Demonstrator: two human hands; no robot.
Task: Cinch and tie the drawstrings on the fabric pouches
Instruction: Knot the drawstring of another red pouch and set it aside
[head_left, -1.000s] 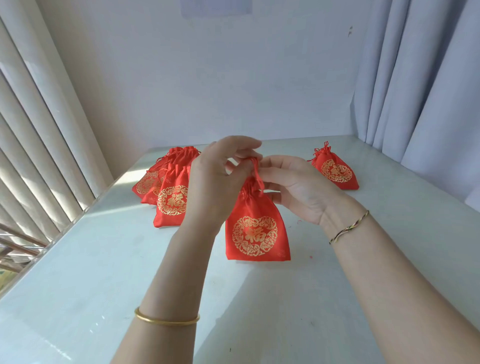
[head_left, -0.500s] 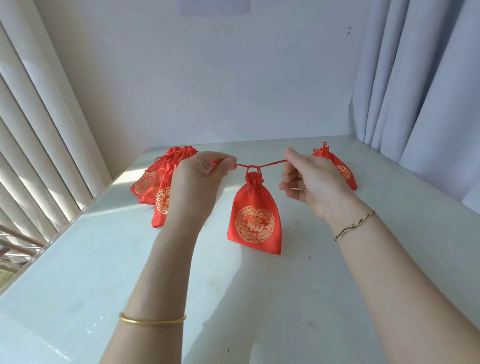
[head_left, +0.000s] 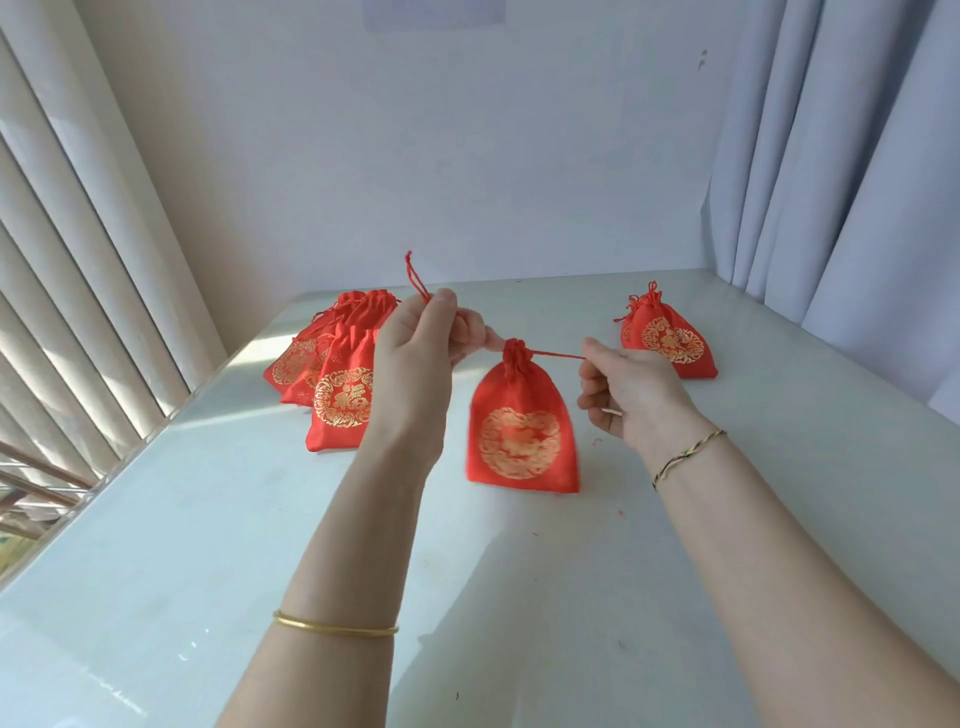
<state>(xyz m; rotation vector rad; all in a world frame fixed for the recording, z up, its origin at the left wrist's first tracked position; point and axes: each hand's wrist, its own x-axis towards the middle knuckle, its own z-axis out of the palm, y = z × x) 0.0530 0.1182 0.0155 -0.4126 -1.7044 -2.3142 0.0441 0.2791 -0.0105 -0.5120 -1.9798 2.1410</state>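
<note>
I have one view only, a wide-angle camera on the person's head, looking forward and down along both forearms. It sits close over the white table (head_left: 208, 519), whose near part fills the lower frame. It faces the back wall (head_left: 467, 156), with blinds (head_left: 78, 260) left and curtains (head_left: 857, 156) right, their lines bent.

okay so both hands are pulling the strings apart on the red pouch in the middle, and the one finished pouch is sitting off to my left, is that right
Not quite. The head view shows the finished pouch off to your right; a pile of pouches lies to your left. The rest holds: the left hand and right hand pull the strings apart on the middle pouch.
</note>
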